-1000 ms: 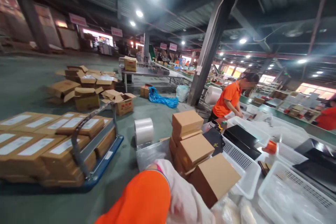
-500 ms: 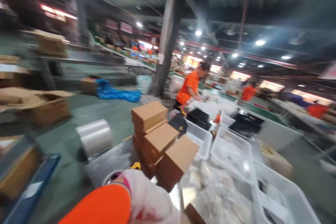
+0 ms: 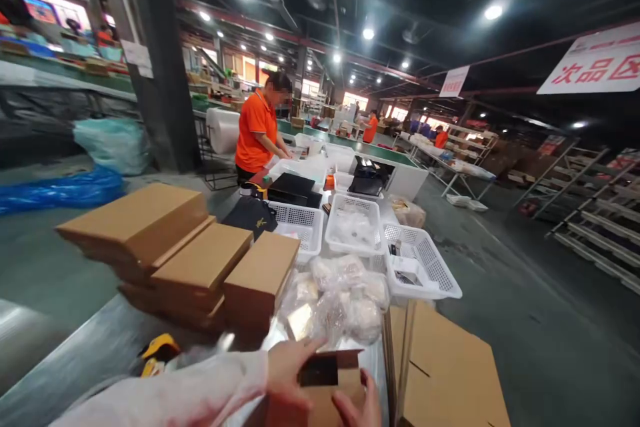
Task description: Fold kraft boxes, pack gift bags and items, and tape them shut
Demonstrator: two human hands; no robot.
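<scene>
A small brown cardboard box (image 3: 327, 403) with its top partly open and a dark inside sits low in the middle of the view. My left hand (image 3: 291, 372) grips its left side, thumb along the upper edge. On the box's right side, my right hand (image 3: 365, 405) holds on with bent fingers; part of that hand is cut off by the frame. Just beyond lie clear plastic bags with pale contents (image 3: 345, 300). Closed brown boxes (image 3: 265, 263) are stacked to the left of my hands. Flattened cardboard (image 3: 445, 367) stands at the right.
White plastic baskets (image 3: 355, 223) line the table, one holding small clear bags. A yellow-and-black tape dispenser (image 3: 160, 350) lies at the left on the metal tabletop (image 3: 95, 347). A co-worker in orange (image 3: 257, 130) stands beyond. A dark pillar (image 3: 155, 60) rises at the left.
My view has swung to the right and steadied. My left forearm reaches in from the lower left, and both hands now show on the small box. The orange sleeve is out of view.
</scene>
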